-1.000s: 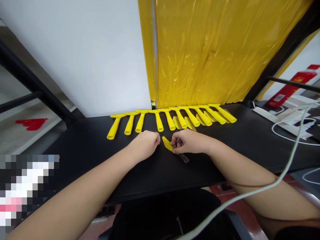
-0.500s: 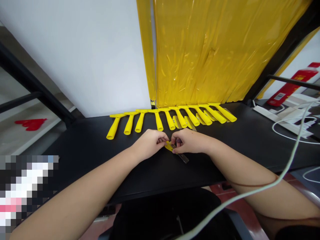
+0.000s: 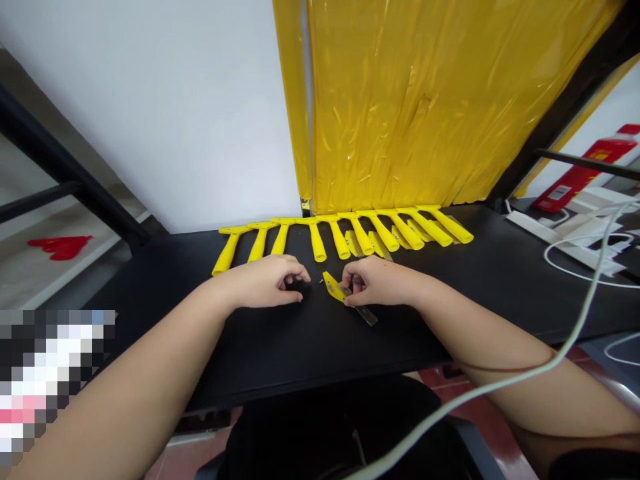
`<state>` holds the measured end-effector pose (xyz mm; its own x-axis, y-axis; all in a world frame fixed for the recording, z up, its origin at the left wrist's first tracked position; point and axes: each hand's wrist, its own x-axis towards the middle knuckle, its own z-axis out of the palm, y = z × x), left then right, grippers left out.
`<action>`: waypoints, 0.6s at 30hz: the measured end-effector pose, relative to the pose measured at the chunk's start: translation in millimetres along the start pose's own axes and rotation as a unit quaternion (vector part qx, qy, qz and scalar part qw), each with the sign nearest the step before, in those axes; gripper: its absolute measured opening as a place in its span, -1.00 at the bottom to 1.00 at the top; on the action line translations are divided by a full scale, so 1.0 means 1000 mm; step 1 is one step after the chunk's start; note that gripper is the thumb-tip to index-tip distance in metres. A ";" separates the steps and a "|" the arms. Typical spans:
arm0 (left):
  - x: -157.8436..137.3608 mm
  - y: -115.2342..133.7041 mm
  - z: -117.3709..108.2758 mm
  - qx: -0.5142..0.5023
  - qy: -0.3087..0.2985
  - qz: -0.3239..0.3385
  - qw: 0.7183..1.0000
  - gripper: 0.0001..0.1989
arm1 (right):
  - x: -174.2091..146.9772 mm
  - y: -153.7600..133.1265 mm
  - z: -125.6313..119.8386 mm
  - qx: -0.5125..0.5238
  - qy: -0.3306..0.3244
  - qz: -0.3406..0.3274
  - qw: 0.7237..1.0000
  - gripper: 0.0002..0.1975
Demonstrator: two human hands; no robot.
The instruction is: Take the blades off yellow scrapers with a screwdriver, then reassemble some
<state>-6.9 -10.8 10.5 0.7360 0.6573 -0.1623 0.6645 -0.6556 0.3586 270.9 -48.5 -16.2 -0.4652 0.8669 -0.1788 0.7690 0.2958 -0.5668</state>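
Observation:
My right hand (image 3: pixel 373 281) is closed on a small yellow scraper plate (image 3: pixel 331 285), pinched between thumb and fingers just above the black table (image 3: pixel 280 347). A thin grey metal blade (image 3: pixel 368 316) sticks out under those fingers, lying along the plate. To the left, my left hand (image 3: pixel 273 280) hovers with curved fingers apart and nothing visible in them. Between the hands lies a tiny metal piece (image 3: pixel 321 281), perhaps a screw. Behind them runs a row of several yellow T-shaped scraper handles (image 3: pixel 316 241), partly covered at the left by my hand.
Further yellow plates with metal blades (image 3: pixel 377 245) lie among the right-hand handles. A pale cable (image 3: pixel 505 383) crosses over my right forearm. At the right stand a red bottle (image 3: pixel 585 170) and white strips. Black frame bars (image 3: pixel 55 147) border the left side.
My left hand has let go of the yellow scraper plate and moved left, its fingers opening. The plate now shows more fully. My right hand has stayed in place.

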 end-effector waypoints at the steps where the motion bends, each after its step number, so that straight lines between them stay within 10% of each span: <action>1: -0.002 -0.001 0.000 -0.009 -0.017 -0.006 1.000 -0.65 | 0.000 0.000 0.000 0.003 -0.001 -0.001 1.000 -0.72; 8: 0.000 0.013 0.009 0.014 -0.047 -0.027 0.998 -0.83 | 0.000 0.003 0.001 0.011 0.001 -0.011 1.000 -0.72; 18: 0.019 0.021 0.030 0.024 0.069 0.109 0.991 -0.85 | 0.001 0.003 0.002 0.002 0.007 -0.022 1.000 -0.72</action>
<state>25.1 -23.2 -12.4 0.8405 0.5401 0.0421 0.4993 -0.8025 0.3265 272.0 -47.9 -19.4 -0.4934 0.8581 -0.1424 0.7459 0.3332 -0.5768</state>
